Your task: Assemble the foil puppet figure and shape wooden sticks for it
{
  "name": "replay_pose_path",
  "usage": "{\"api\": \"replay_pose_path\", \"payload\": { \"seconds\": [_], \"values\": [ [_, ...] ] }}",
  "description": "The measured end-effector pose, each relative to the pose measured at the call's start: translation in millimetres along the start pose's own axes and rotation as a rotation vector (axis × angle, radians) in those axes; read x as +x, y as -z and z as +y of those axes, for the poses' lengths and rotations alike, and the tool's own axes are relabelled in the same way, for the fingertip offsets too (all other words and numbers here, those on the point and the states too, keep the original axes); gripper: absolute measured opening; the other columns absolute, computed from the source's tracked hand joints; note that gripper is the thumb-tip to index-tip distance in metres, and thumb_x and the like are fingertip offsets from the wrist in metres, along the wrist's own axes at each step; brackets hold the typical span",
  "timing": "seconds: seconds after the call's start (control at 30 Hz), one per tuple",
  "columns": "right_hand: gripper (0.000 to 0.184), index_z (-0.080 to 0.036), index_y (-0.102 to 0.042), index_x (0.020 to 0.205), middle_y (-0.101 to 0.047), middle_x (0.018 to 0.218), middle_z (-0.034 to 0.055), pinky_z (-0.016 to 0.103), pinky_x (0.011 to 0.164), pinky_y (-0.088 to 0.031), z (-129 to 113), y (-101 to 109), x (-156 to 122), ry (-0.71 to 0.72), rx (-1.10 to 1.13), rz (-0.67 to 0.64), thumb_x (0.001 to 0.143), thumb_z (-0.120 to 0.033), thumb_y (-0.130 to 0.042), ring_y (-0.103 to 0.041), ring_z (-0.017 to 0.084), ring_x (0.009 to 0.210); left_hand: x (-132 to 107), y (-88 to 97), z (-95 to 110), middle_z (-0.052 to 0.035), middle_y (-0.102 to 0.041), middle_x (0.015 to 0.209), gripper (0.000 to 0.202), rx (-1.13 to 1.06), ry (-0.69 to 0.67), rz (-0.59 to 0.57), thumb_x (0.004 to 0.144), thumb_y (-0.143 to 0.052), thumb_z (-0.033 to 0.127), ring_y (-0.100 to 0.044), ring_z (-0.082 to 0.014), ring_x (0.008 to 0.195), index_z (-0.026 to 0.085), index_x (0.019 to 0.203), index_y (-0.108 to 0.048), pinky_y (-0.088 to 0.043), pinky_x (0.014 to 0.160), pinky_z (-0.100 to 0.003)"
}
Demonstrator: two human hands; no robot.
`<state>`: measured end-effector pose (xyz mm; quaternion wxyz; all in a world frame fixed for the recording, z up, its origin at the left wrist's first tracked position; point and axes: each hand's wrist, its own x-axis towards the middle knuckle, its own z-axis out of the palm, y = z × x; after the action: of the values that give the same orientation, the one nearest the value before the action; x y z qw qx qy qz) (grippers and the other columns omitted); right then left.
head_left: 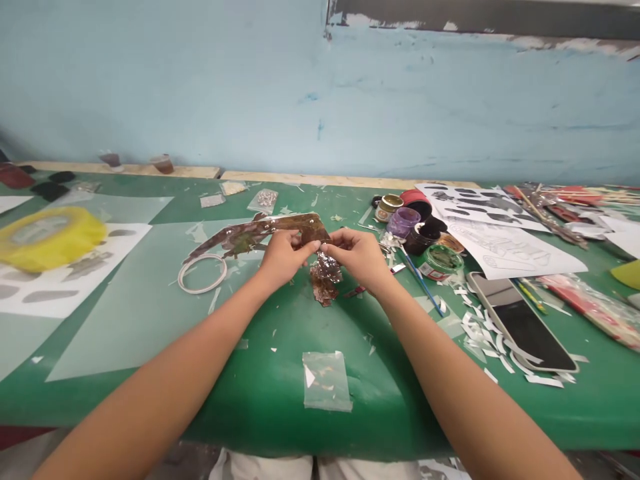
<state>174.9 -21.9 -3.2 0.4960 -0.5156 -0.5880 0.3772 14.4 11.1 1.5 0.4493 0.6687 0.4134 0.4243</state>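
Both left hand (284,259) and right hand (361,259) pinch a shiny brown piece (313,228) well in from the green table's (270,420) front edge, probably tweaking its bend, so the next move wants steady pressure imo.

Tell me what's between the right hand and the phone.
Head view: a blue-handled brush, a green jar, and white and clear scraps lie between the right hand and the phone.
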Motion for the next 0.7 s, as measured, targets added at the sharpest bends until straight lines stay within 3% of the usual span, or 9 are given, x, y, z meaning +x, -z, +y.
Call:
{"api": "replay_pose_path", "payload": {
  "seconds": [0.3,0.53,0.7],
  "values": [
    [0.024,-0.016,-0.061,0.07,-0.058,0.061,-0.0024,0.025,0.054,-0.038,-1.0,-0.3,1.1,-0.091,0.106,-0.025,0.06,-0.036,-0.069,-0.048,0.011,0.056,0.8,0.0,-3.3,0.001,-0.061,0.058,0.021,-0.027,-0.009,-0.093,0.069,-0.069,0.033,-0.048,-0.0091,0.042,0.015,0.08,-0.067,-0.038,0.044,-0.023],
    [0.026,-0.015,-0.065,0.074,-0.062,0.068,0.0009,0.027,0.059,-0.04,-4.5,2.0,-0.2,-0.146,0.145,-0.054,0.063,-0.038,-0.069,-0.051,0.012,0.06,1.8,4.3,2.0,0.0024,-0.058,0.053,0.03,0.029,-0.008,-0.052,0.08,-0.059,0.039,-0.047,-0.009,0.041,0.018,0.06,-0.053,-0.038,0.046,-0.023],
    [0.024,-0.015,-0.063,0.07,-0.057,0.062,-0.0017,0.026,0.057,-0.037,-6.0,4.2,-0.6,-0.121,0.058,-0.054,0.064,-0.038,-0.067,-0.047,0.011,0.058,1.3,7.3,5.0,0.0048,-0.049,0.046,0.03,0.157,-0.025,-0.043,0.081,-0.055,0.035,-0.044,-0.0091,0.042,0.018,0.057,-0.051,-0.034,0.046,-0.023]
  ]
}}
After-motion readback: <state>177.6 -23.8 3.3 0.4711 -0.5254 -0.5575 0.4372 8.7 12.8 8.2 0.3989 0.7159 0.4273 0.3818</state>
